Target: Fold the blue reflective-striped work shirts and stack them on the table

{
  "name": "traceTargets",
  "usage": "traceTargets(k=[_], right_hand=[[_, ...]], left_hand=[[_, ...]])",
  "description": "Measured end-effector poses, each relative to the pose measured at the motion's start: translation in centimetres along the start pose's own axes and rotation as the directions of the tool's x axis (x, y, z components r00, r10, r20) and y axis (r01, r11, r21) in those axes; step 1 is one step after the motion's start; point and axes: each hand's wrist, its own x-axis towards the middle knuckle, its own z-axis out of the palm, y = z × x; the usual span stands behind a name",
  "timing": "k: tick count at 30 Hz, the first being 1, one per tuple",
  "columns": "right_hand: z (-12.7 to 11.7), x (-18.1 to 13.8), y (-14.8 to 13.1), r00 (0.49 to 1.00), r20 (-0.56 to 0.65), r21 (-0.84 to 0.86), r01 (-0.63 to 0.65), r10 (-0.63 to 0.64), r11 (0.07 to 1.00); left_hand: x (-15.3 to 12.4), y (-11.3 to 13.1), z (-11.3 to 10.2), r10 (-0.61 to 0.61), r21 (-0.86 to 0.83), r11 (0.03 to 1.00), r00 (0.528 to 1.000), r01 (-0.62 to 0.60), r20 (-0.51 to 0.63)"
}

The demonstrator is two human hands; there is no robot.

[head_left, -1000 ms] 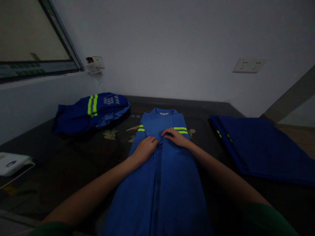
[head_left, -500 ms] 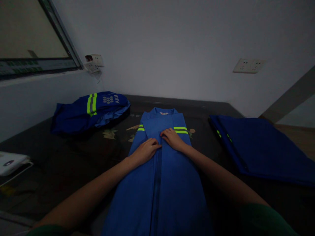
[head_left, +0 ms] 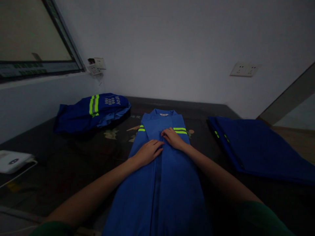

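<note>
A blue work jacket (head_left: 180, 183) with yellow-green stripes lies front up before me, its collar at the far end and its front opening running down the middle. My left hand (head_left: 149, 152) rests on the left side of that opening, thumb and fingers closed on the cloth edge. Slightly farther up, my right hand (head_left: 172, 137) has its curled fingers pinching the opening from the right. The two hands nearly meet. Whatever lies right under the fingertips is hidden.
A crumpled blue garment (head_left: 81, 113) with a bright stripe lies on the dark table (head_left: 197, 109) at the back left. Folded blue clothing (head_left: 265, 147) is on the right. At the left edge sits a white device (head_left: 16, 160) with a cable. A wall (head_left: 167, 49) rises behind.
My left fingers have shifted slightly up and right along the jacket's opening, closer to my right hand. The right hand keeps nearly the same place. The view has moved a little.
</note>
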Motion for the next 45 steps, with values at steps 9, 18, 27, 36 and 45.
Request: traceTargets(k=[9, 18, 27, 36, 45], right_hand=[[-0.7, -0.1, -1.5, 0.998, -0.037, -0.19, -0.053, 0.046, 0.98], [-0.7, -0.6, 2.2, 0.92, -0.055, -0.324, -0.384, 0.388, 0.864], [0.3, -0.9, 2.9, 0.904, -0.091, -0.353, -0.421, 0.417, 0.836], [-2.0, -1.9, -0.9, 0.914, -0.241, -0.188, -0.375, 0.328, 0.908], [-8.4, -16.8, -14.5, 0.924, 0.101, 0.465, -0.372, 0.369, 0.803]], left_hand=[[0.0, 0.7, 0.4, 0.002, 0.086, 0.996, 1.0, 0.0, -0.029], [0.0, 0.2, 1.7, 0.02, 0.135, 0.99, 0.992, -0.037, 0.128], [-0.1, 0.1, 2.2, 0.018, 0.149, 0.988, 0.989, -0.039, 0.144], [-0.6, 1.3, 0.7, -0.05, 0.123, 0.991, 0.998, 0.044, 0.04], [-15.7, 9.4, -7.2, -0.276, -0.572, 0.793, 0.961, 0.211, -0.028]])
